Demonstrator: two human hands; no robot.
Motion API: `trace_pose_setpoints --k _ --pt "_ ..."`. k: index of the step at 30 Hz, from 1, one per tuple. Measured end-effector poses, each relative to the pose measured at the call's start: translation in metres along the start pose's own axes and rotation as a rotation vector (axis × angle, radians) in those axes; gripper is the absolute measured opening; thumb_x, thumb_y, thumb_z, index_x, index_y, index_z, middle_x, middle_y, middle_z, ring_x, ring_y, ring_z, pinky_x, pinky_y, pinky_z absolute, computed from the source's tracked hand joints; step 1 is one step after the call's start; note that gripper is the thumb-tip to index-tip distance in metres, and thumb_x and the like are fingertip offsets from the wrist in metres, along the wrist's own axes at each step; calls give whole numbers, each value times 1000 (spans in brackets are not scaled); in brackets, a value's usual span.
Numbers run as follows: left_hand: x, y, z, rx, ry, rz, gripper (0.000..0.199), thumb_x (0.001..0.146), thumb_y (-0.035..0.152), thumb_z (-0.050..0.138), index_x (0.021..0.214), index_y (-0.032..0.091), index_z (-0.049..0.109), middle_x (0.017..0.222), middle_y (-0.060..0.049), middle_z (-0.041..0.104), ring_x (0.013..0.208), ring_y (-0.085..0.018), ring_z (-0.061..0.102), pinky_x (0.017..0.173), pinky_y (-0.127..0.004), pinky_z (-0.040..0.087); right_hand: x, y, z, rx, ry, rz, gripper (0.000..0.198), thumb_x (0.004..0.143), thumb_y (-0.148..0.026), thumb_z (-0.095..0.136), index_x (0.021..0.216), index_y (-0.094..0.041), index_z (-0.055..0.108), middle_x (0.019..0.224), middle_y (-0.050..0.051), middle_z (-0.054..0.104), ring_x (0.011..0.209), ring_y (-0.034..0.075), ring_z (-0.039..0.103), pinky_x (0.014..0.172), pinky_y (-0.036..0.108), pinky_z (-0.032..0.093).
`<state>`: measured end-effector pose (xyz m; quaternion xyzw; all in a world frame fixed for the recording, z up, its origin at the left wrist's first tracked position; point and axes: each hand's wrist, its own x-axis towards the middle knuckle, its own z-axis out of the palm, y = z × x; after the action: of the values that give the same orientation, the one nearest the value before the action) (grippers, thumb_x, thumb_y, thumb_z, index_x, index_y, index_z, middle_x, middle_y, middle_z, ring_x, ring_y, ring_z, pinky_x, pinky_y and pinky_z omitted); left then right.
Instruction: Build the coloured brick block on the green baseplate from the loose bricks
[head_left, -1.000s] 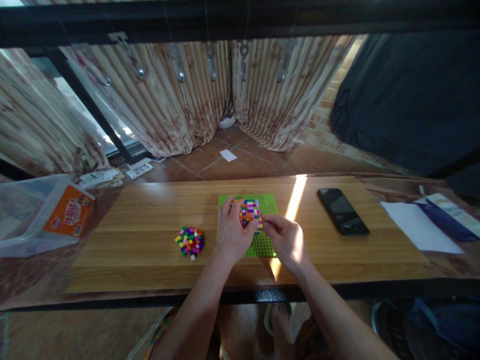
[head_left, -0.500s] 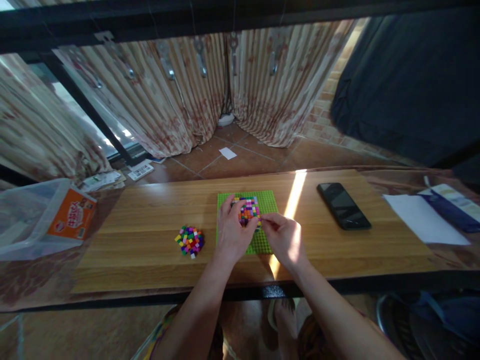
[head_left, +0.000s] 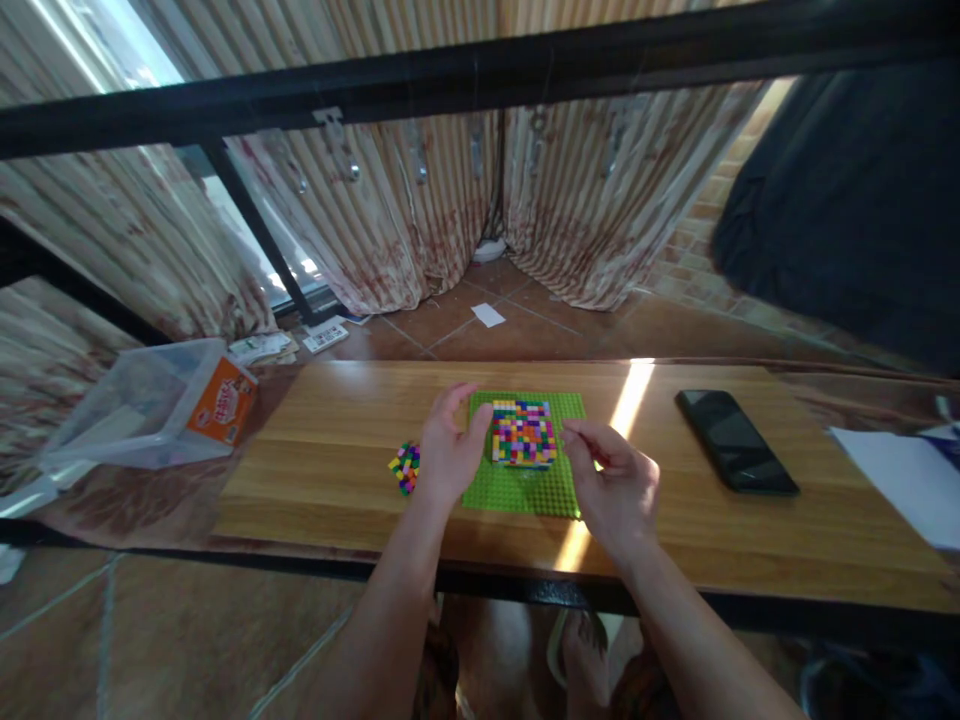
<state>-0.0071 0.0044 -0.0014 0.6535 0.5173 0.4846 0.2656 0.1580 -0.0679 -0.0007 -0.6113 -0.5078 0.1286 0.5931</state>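
Note:
A block of small multicoloured bricks (head_left: 523, 436) stands on a green studded baseplate (head_left: 517, 495). Just left of the block is my left hand (head_left: 452, 445), its fingers apart and nothing in it, over the plate's left edge. My right hand (head_left: 613, 480) is at the plate's right side, thumb and fingers pinched together; whatever may be between the tips is too small to make out. A loose pile of coloured bricks (head_left: 406, 467) lies on the wood left of the plate, partly hidden behind my left hand.
The wooden table (head_left: 330, 450) has a black phone (head_left: 736, 442) at its right. White paper (head_left: 892, 480) lies beyond that. On the far left stands a clear plastic box (head_left: 165, 400) with an orange label. A black bar (head_left: 420, 75) crosses in front of the curtains.
Both hands have drawn apart from the brick block, the left one leftward and the right one rightward, uncovering it. The whole view has shifted, so things appear further right.

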Motion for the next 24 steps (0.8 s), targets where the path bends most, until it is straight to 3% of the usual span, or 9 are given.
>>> trace_pose_setpoints --k 2,5,9,17,24 --pt "6 -6 -14 -42 66 -73 30 84 31 60 110 16 64 111 -10 69 103 -21 64 94 -38 48 -8 -10 5 -22 -94 -138 12 87 -22 60 91 -21 71 84 3 74 73 14 68 69 27 55" --pt "13 -15 -32 -122 194 -150 28 82 29 60 106 14 65 103 -10 71 92 -19 66 86 -34 51 -25 -19 21 -33 -349 -284 16 90 -17 56 96 -20 70 89 4 72 81 15 68 76 27 54" --pt "16 -20 -44 -170 273 -176 23 80 25 60 99 13 67 90 -7 72 83 -17 66 82 -30 51 -48 -21 47 -128 -590 -318 19 91 -14 51 96 -18 69 89 6 69 82 17 66 74 28 52" --pt "16 -16 -56 -173 260 -219 20 80 21 60 96 14 68 91 -7 74 80 -15 67 76 -27 52 -64 -19 77 -254 -757 -293 21 94 -18 47 96 -20 68 95 7 67 86 19 63 78 30 50" --pt "15 -16 -65 -165 241 -253 21 80 21 60 98 14 69 93 -8 74 82 -17 67 77 -28 52 -70 -16 94 -378 -740 -243 17 92 -23 53 94 -22 70 98 5 68 87 19 64 76 29 50"
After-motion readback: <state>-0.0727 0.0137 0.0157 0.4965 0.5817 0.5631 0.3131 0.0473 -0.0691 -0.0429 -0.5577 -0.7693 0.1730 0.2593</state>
